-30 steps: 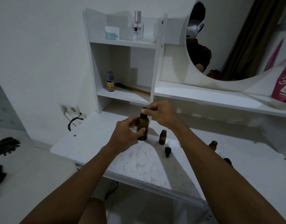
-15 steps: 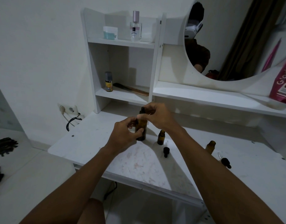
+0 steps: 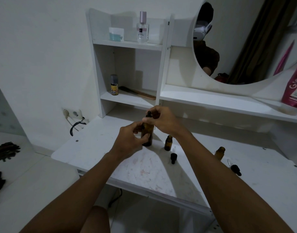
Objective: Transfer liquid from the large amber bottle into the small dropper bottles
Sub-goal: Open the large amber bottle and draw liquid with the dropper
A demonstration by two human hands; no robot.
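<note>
The large amber bottle (image 3: 148,134) stands upright on the white vanity table (image 3: 97,148). My left hand (image 3: 130,140) wraps around its body. My right hand (image 3: 162,121) pinches the black dropper cap (image 3: 149,113) at its top. Right of it an open small amber dropper bottle (image 3: 168,143) stands, its black dropper (image 3: 173,157) lying in front of it. A second open small amber bottle (image 3: 220,153) stands further right, partly behind my right forearm, with its dropper (image 3: 234,168) lying beside it.
A white shelf unit (image 3: 127,44) behind the table holds a perfume bottle (image 3: 142,29), a jar (image 3: 116,34), a small spray can (image 3: 113,85) and a comb (image 3: 139,94). A round mirror (image 3: 245,39) and a pink bottle (image 3: 293,91) are at the right. A wall socket with a cable (image 3: 74,116) is at the left.
The view has shifted slightly. My right hand has stayed at the cap of the large bottle, its fingers turned a little; my left hand keeps hold of the bottle.
</note>
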